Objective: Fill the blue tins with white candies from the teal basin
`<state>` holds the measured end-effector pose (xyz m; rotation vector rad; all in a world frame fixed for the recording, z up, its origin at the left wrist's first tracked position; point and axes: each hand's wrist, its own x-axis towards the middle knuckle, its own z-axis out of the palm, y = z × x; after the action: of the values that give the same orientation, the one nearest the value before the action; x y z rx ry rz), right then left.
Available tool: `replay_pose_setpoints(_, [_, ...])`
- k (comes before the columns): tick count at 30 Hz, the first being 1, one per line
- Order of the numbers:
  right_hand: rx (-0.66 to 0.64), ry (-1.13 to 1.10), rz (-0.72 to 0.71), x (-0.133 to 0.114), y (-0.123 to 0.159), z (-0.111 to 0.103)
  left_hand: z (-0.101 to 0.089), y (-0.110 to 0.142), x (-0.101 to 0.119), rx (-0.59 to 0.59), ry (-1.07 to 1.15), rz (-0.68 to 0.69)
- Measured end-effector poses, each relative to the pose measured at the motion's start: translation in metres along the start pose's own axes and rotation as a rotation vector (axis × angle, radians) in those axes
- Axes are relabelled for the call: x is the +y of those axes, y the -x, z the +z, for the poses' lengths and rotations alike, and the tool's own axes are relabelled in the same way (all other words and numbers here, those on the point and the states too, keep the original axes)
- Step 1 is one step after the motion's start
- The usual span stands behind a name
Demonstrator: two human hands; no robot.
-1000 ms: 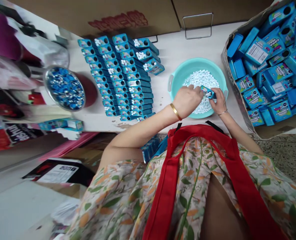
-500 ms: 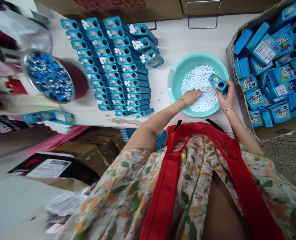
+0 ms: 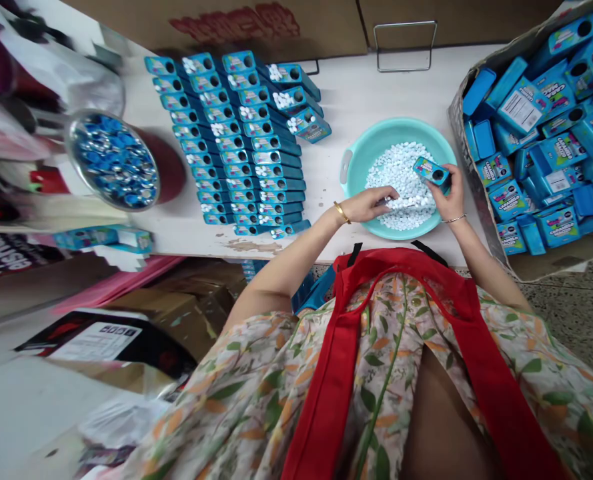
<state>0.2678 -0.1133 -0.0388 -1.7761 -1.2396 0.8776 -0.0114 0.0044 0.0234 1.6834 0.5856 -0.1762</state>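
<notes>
A teal basin (image 3: 361, 157) on the white table holds a heap of small white tablets (image 3: 401, 180). My left hand (image 3: 371, 203) rests on the near edge of the heap, fingers curled and pinched on some white tablets. My right hand (image 3: 451, 197) grips a small blue box (image 3: 431, 171) with a round hole in its end, held tilted over the right side of the basin. A gold bangle sits on my left wrist, a thin bracelet on the right.
Rows of several blue boxes (image 3: 241, 147) lie to the left of the basin. A cardboard carton (image 3: 541, 260) at the right is full of more blue boxes. A metal bowl of blue caps (image 3: 113, 160) stands at the left. A wire handle (image 3: 403, 47) sits at the back.
My left hand left the box, reached into the tablets and then curled closed on them. My right hand lifted the box away to the basin's right side.
</notes>
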Motion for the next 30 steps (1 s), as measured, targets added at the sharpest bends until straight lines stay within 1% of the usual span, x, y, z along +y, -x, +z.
replay_pose_setpoints(2, [-0.039,0.035,-0.041,0.002,0.001,0.004,-0.021,0.006,0.019,0.043,-0.089,0.008])
replay_pose_setpoints(4, [-0.09,0.079,-0.085,0.004,0.004,0.008,-0.037,0.005,0.04,0.056,-0.222,-0.012])
replay_pose_setpoints(6, [-0.132,0.118,-0.117,0.005,0.007,0.012,-0.046,-0.002,0.062,0.034,-0.384,-0.073])
replay_pose_setpoints(7, [-0.147,0.136,-0.128,0.004,0.008,0.015,-0.047,-0.005,0.074,0.014,-0.465,-0.116])
replay_pose_setpoints(10, [-0.179,0.169,-0.146,0.002,0.015,0.022,-0.041,-0.016,0.113,-0.028,-0.666,-0.254])
replay_pose_setpoints(13, [-0.185,0.149,-0.168,0.003,0.021,0.029,-0.026,-0.021,0.148,-0.026,-0.774,-0.322])
replay_pose_setpoints(15, [-0.175,0.12,-0.183,0.004,0.024,0.032,-0.02,-0.021,0.162,-0.025,-0.809,-0.313])
replay_pose_setpoints(17, [-0.17,0.108,-0.169,0.004,0.027,0.034,-0.02,-0.015,0.165,-0.024,-0.819,-0.276])
replay_pose_setpoints(19, [-0.184,0.112,-0.108,-0.001,0.029,0.032,-0.028,-0.006,0.154,0.016,-0.803,-0.258])
replay_pose_setpoints(20, [-0.198,0.118,-0.06,-0.006,0.03,0.03,-0.034,-0.002,0.143,0.056,-0.79,-0.272])
replay_pose_setpoints(22, [-0.234,0.135,0.057,-0.019,0.033,0.026,-0.044,0.001,0.109,0.147,-0.762,-0.35])
replay_pose_setpoints(23, [-0.252,0.152,0.118,-0.026,0.033,0.024,-0.047,-0.002,0.087,0.173,-0.75,-0.402])
replay_pose_setpoints(24, [-0.274,0.167,0.165,-0.032,0.033,0.023,-0.046,-0.009,0.065,0.164,-0.736,-0.443])
replay_pose_setpoints(25, [-0.275,0.193,0.19,-0.037,0.031,0.022,-0.042,-0.018,0.043,0.135,-0.723,-0.471])
replay_pose_setpoints(27, [-0.269,0.245,0.231,-0.045,0.028,0.022,-0.025,-0.036,0.007,0.056,-0.724,-0.498])
replay_pose_setpoints(28, [-0.27,0.26,0.25,-0.047,0.026,0.022,-0.014,-0.043,-0.006,0.012,-0.736,-0.486])
replay_pose_setpoints(30, [-0.274,0.26,0.284,-0.05,0.023,0.023,0.008,-0.047,-0.021,-0.079,-0.751,-0.411])
